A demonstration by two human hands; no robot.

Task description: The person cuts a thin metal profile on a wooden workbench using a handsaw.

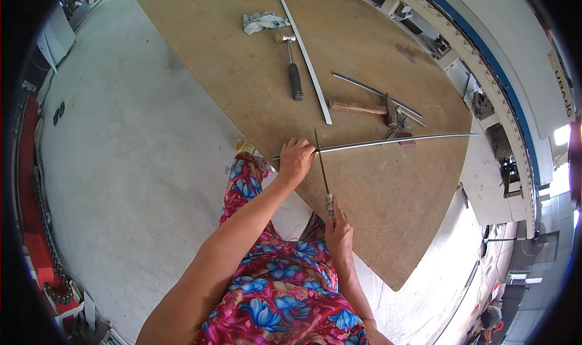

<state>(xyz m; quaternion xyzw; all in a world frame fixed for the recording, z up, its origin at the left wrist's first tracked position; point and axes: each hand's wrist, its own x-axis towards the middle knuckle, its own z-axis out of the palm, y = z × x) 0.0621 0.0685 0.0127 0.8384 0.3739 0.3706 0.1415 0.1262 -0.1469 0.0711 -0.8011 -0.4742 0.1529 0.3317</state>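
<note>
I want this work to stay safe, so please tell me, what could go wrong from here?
The file could slip off the strip and scrape the left hand, whose fingers are right beside it.

The strip could twist or shift: only the left hand grips it, near one end, and its long part runs far to the other side of the file.

Pink-red clothing (267,284) with blue flowers, silvery strip (364,144), tan board (394,193); pale grey floor (133,163), white-and-blue machine (515,48)
</note>
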